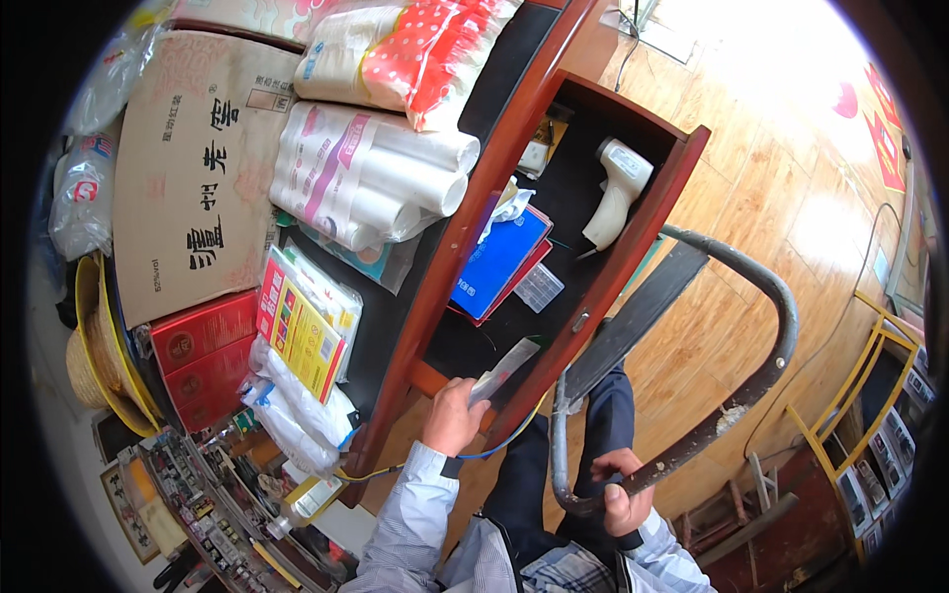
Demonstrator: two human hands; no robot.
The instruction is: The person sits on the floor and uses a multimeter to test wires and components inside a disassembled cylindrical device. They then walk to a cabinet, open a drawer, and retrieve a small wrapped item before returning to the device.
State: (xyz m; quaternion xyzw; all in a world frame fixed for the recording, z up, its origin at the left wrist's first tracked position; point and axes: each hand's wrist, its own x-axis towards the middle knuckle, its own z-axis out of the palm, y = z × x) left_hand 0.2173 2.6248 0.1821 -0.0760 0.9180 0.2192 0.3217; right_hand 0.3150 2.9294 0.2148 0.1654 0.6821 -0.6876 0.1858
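Observation:
My left hand [453,417] is closed around one end of a flat, clear plastic strip [506,370], perhaps a ruler. The strip lies over the near corner of an open red-brown drawer [605,290]. My right hand [625,490] grips the lower bend of a worn, dark metal tube frame [781,321] with a dark flat slat [641,314], which looks like a chair back. Inside the drawer are a white handheld thermometer gun [619,192], a blue booklet [497,265] on red ones, a small clear plastic box [538,288] and crumpled white paper [507,211].
Left of the drawer, the black desktop [386,331] carries rolls of white paper [381,173], a red-dotted pack [435,59], a large cardboard box [193,178], red boxes [206,358] and plastic packets [301,326]. A blue-yellow cable [504,442] crosses below the drawer. Wooden floor [732,178] extends right.

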